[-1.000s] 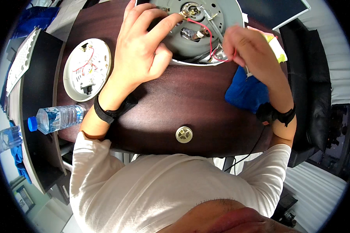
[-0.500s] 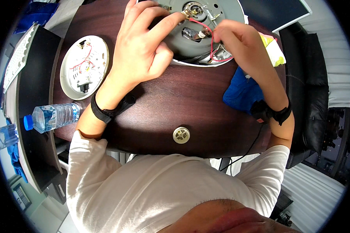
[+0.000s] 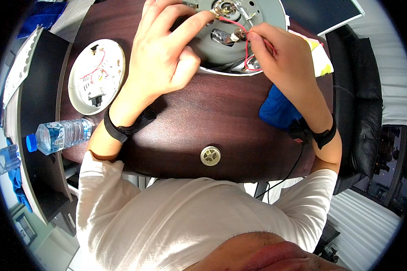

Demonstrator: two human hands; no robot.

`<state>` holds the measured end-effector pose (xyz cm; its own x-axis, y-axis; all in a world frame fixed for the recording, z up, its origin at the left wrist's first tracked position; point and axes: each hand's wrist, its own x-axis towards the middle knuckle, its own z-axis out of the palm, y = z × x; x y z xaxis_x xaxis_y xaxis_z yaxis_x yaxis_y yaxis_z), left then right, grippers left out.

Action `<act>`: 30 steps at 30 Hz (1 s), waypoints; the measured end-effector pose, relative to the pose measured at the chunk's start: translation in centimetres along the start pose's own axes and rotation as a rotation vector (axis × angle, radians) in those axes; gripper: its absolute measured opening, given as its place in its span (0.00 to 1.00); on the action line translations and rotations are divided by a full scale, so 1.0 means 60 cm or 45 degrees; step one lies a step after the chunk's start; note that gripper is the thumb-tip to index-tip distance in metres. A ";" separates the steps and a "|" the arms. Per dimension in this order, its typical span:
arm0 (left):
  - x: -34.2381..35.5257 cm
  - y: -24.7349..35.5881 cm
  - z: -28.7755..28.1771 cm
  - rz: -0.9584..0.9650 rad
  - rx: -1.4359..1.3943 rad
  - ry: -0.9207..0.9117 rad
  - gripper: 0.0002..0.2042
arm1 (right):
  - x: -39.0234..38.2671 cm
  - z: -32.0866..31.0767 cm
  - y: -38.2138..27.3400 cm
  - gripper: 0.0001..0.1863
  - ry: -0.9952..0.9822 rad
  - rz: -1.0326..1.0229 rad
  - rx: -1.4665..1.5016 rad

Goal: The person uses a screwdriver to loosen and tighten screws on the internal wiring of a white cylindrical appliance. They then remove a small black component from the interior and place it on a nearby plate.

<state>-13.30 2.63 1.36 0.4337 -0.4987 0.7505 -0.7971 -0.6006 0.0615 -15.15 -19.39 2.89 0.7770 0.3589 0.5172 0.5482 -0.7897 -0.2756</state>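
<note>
Round dish [image 3: 208, 55] grey, rim [image 3: 233, 73] white. Wire [image 3: 246, 49] red. Counter [image 3: 176, 131] dark brown, streaky. Cloth [image 3: 277, 108] blue. Bottle cap [image 3: 31, 142] blue. Shirt [image 3: 190, 212] white. Wristbands [image 3: 115, 132] black. Small round piece [image 3: 210, 156] cream.

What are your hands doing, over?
Left hand over grey round housing. Right hand pinching red wire. Blue cloth nearby, apparently not in the way.

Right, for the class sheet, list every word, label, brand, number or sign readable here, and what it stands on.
No text is legible here.
Clear bottle with blue cap: label too small and blurred to read.
White round dish: dark marks too small to tell whether print or slots.
Grey round housing: no legible text.
Yellow-and-white item at right: too blurred to tell any print.
</note>
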 end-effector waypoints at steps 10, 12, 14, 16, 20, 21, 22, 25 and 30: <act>-0.003 0.000 0.000 0.002 0.000 -0.002 0.25 | 0.004 0.002 -0.002 0.07 0.027 -0.111 -0.196; -0.001 0.000 0.001 0.007 0.001 0.001 0.25 | 0.007 0.000 -0.003 0.08 0.014 -0.094 -0.166; -0.001 0.000 0.000 0.008 0.003 0.002 0.25 | 0.009 -0.003 -0.006 0.09 -0.001 -0.090 -0.166; -0.002 0.001 -0.001 0.005 0.006 -0.001 0.25 | 0.012 -0.005 -0.009 0.09 -0.033 -0.059 -0.132; -0.001 0.002 0.000 0.003 -0.003 0.005 0.25 | 0.019 -0.009 -0.007 0.10 -0.050 -0.030 -0.082; -0.002 0.001 0.000 0.004 -0.006 0.007 0.25 | 0.019 -0.010 -0.008 0.10 -0.068 0.016 -0.041; -0.002 0.000 0.001 0.005 -0.009 0.009 0.25 | 0.019 -0.012 -0.008 0.10 -0.086 0.061 0.001; -0.003 0.002 0.000 -0.008 0.000 0.004 0.25 | 0.017 -0.011 -0.008 0.09 -0.078 0.114 0.032; -0.001 0.003 -0.001 -0.016 0.006 -0.004 0.25 | 0.012 -0.002 -0.006 0.07 0.073 -0.033 -0.129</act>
<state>-13.49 2.58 1.34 0.4448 -0.4934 0.7474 -0.7898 -0.6096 0.0676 -14.83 -18.89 3.49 0.7423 0.3530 0.5695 0.5316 -0.8276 -0.1800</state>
